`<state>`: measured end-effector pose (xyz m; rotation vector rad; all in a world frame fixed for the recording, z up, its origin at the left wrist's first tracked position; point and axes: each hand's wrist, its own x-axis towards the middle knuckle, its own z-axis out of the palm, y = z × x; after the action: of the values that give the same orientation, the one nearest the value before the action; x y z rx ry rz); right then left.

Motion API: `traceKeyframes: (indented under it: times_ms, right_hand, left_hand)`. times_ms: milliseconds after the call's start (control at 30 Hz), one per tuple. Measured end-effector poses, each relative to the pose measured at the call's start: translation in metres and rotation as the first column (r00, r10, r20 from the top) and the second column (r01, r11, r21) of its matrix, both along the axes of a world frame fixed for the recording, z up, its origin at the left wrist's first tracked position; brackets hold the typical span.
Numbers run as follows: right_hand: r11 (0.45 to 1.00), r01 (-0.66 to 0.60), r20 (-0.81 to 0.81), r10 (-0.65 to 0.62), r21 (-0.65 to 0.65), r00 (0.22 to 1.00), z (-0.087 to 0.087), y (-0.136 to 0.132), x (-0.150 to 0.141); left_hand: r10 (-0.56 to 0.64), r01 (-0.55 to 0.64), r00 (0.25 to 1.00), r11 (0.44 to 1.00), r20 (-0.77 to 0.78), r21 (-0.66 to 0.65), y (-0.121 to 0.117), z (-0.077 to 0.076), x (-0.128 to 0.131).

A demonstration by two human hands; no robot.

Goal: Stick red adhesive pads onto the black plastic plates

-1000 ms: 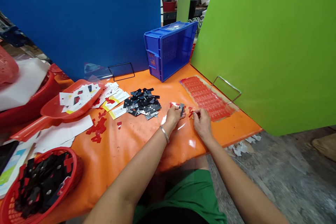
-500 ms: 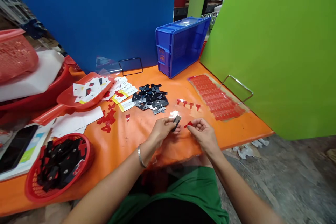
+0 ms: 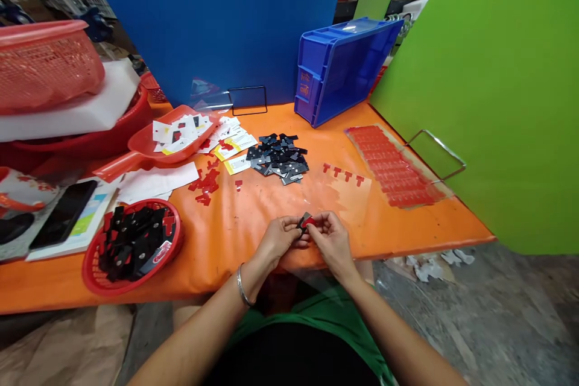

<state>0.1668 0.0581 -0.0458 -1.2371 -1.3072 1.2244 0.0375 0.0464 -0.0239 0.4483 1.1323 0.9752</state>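
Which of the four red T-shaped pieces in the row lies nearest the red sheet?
The rightmost T-piece; the other three run off to its left, each farther from the red sheet.

Dark piece [image 3: 307, 216] partly behind hands [image 3: 275, 241] [image 3: 333, 242], upper red basket [image 3: 49, 69] incomplete at left edge
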Motion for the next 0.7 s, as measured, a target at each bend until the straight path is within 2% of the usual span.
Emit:
traceKeyframes:
  times_ms: [433, 700]
  right_hand:
    - [0.999, -0.003, -0.027, 0.001, -0.046, 1.000, 0.0012, -0.0004, -0.0021]
    - [0.998, 0.015, -0.018, -0.016, -0.063, 1.000, 0.0016, -0.0002, -0.0031]
  left_hand:
    - [0.013, -0.013, 1.000, 1.000, 0.011, 0.007, -0.0001, -0.0022, -0.0001]
    - [0.013, -0.013, 1.000, 1.000, -0.016, -0.010, -0.0004, 0.0019, 0.0003]
